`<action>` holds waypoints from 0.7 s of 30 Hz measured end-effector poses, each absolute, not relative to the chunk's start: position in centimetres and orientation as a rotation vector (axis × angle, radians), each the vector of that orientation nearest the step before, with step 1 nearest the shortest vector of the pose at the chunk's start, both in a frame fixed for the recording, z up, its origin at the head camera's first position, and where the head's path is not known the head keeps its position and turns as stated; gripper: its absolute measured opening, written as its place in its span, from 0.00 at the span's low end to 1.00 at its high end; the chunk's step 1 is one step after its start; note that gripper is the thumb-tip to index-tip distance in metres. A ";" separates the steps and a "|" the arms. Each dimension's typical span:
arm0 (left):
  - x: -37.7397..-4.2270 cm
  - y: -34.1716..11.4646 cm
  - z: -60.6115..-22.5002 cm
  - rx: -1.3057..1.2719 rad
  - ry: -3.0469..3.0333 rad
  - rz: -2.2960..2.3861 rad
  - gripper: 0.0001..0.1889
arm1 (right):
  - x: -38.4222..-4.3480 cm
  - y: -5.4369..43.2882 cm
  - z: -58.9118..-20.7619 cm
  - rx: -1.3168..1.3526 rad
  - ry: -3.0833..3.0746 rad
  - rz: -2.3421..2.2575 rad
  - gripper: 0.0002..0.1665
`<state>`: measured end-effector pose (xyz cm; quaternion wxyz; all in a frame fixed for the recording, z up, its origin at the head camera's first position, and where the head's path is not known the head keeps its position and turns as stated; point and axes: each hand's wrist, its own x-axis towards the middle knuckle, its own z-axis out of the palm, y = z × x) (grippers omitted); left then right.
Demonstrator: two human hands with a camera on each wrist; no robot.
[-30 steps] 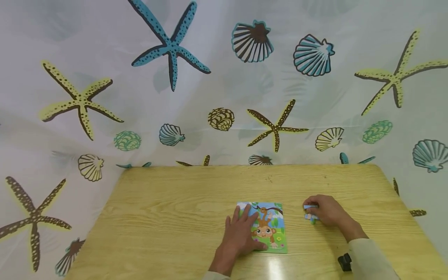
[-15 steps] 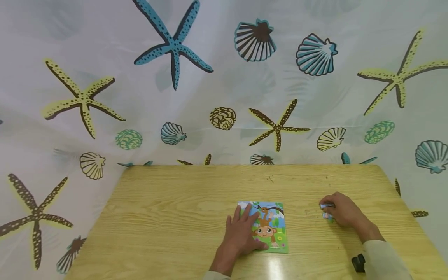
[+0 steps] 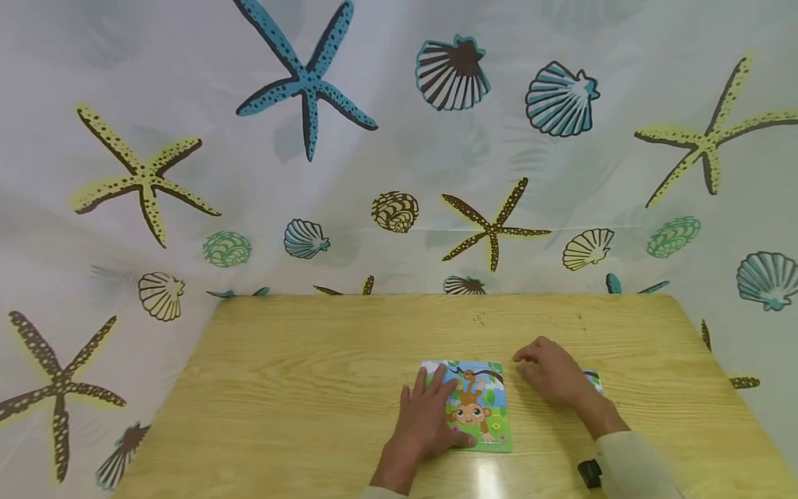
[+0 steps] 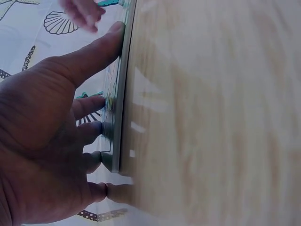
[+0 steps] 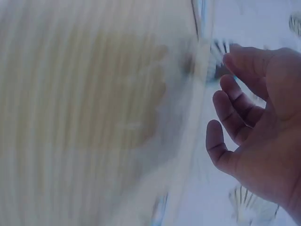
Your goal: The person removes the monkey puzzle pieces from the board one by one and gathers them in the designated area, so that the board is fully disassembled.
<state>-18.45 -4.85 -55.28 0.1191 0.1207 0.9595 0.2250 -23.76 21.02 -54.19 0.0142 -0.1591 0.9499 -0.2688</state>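
Observation:
A small jigsaw puzzle (image 3: 492,398) with a monkey picture and a green border lies on the wooden table. Across its left part my left hand (image 3: 427,416) rests with fingers spread. In the left wrist view, the thumb and fingertips of my left hand (image 4: 51,117) press on the thin board's face, and the lowest finger is beyond its corner. My right hand (image 3: 551,374) is over the table just right of the puzzle, fingers loosely bent and holding nothing, as the right hand (image 5: 263,117) also shows in its wrist view. Behind it lies a puzzle piece (image 3: 593,378), partly hidden by the wrist.
The wooden table (image 3: 299,388) stretches out on both sides of the puzzle. Behind it hangs a white curtain (image 3: 374,145) printed with starfish and shells. A black strap fitting (image 3: 589,474) sits at the right sleeve.
My right hand carried a puzzle piece to the right, let go of it on the table, then came back left toward the puzzle. The left hand has stayed in place.

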 end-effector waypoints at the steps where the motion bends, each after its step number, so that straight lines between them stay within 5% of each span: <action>1: -18.6 -4.9 -55.3 0.349 2.807 0.654 0.52 | -23.9 19.8 -54.3 -0.503 2.935 -0.835 0.11; 8: -19.1 -4.9 -55.2 0.353 2.813 0.693 0.53 | -23.8 14.4 -55.1 -0.445 2.902 -0.754 0.21; 21: -19.1 -5.4 -56.0 0.345 2.819 0.752 0.52 | -23.1 11.3 -55.5 -0.076 2.867 -0.894 0.19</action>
